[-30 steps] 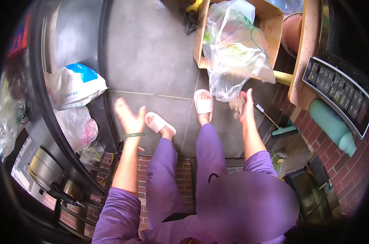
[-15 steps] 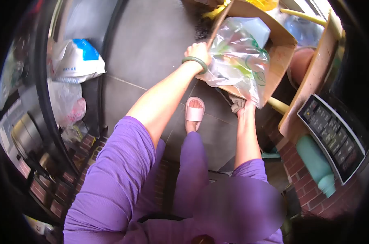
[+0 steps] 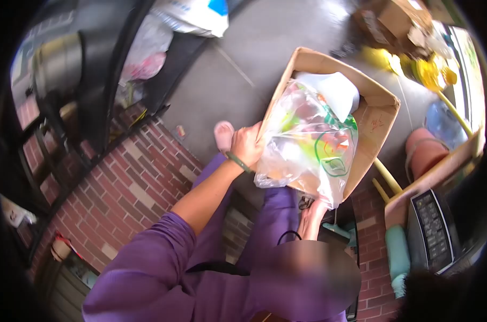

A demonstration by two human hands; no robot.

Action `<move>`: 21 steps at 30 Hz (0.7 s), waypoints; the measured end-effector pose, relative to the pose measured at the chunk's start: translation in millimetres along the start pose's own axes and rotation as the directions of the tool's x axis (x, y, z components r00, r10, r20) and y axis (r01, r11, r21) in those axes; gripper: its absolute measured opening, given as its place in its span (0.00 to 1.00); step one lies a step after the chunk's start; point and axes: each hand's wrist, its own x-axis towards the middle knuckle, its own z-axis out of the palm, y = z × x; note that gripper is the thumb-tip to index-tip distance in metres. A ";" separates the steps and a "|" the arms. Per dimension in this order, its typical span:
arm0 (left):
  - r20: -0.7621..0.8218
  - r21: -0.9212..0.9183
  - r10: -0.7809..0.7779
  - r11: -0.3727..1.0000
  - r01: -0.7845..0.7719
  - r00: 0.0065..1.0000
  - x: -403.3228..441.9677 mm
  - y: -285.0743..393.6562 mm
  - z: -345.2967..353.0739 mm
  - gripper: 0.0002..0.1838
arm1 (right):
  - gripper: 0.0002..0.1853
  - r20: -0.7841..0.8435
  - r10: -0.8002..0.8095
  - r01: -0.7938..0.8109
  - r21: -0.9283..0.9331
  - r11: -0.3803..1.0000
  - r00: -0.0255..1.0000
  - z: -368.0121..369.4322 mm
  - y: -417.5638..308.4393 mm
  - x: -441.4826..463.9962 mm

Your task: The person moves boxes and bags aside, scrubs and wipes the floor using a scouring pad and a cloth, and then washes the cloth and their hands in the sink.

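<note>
A cardboard box is held out in front of my body. Inside it lie a clear plastic bag with green print and a white piece whose kind I cannot make out. My left hand, with a green bangle at the wrist, is closed on the box's left side. At the near edge, my right hand grips the box close to a hanging corner of the bag. Its fingers are partly hidden, and a small dark crumpled thing shows beside them.
At right, a wooden stool stands near an orange bucket, a teal bottle and a black panel with keys. Another carton lies at the back right. A dark rack with bags flanks the left; brick-patterned flooring lies below.
The view has turned, and the box sits lower and nearer my body. More brick flooring shows at left, and the back carton has come into view. Both hands keep hold of the box.
</note>
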 end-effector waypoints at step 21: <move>-0.376 -0.523 -0.821 0.571 0.633 0.430 -288.9 -470.0 -72.6 0.14 | 0.13 0.699 -0.052 0.672 -0.662 0.332 0.713 158.8 391.3 -110.8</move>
